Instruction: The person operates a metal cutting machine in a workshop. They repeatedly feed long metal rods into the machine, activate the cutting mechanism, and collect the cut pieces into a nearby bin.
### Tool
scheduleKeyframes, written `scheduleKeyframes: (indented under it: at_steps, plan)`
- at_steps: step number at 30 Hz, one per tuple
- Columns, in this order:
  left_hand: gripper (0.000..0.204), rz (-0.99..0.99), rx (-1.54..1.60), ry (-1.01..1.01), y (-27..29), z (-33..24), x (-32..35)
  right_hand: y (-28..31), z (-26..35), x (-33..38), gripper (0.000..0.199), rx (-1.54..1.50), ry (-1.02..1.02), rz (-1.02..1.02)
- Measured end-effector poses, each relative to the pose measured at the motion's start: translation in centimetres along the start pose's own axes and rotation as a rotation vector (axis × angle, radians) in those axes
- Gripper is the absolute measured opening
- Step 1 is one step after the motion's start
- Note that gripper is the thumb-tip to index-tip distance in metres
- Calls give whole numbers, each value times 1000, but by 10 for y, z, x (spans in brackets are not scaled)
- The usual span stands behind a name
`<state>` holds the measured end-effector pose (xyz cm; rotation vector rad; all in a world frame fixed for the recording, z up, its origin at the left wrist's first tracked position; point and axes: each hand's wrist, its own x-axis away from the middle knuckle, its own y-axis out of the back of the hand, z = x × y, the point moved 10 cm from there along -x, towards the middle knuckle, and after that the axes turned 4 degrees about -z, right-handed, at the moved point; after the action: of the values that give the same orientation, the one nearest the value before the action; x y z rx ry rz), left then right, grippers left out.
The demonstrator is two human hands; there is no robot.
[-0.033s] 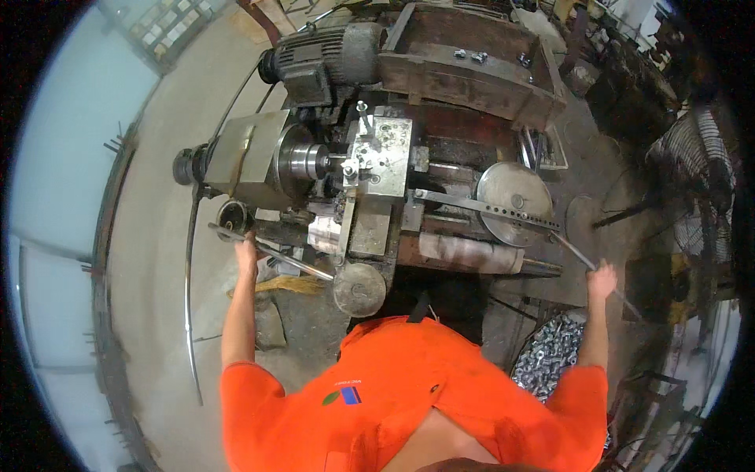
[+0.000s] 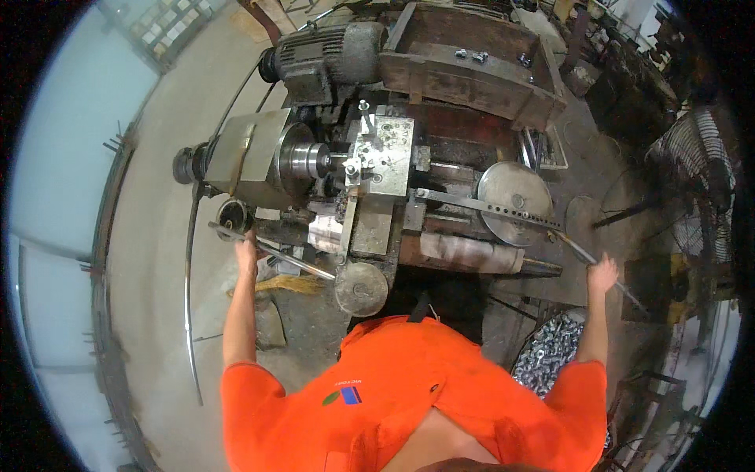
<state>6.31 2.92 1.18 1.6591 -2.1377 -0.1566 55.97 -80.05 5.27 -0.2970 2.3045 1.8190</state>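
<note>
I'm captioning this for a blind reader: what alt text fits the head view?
A person in an orange shirt stands at a metal lathe, left hand on a long steel lever, right hand gripping a lever bar by the handwheel.

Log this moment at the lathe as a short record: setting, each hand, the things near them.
setting: workshop, a person in an orange shirt stands at a metal lathe on a concrete floor
left hand: left hand grips a long thin lever at the lathe's front left
right hand: right hand holds a long metal bar handle that runs from a perforated flat arm
chuck: round chuck beside the tool block
near right hand: round metal disc; heap of small metal parts on the floor
</note>
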Motion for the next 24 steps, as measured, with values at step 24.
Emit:
scheduleKeyframes:
  at_steps: [24]
  plan:
    - [38, 207, -1353, -410, -38, 153, -3, 124, 200, 144, 32, -906, 374, 39]
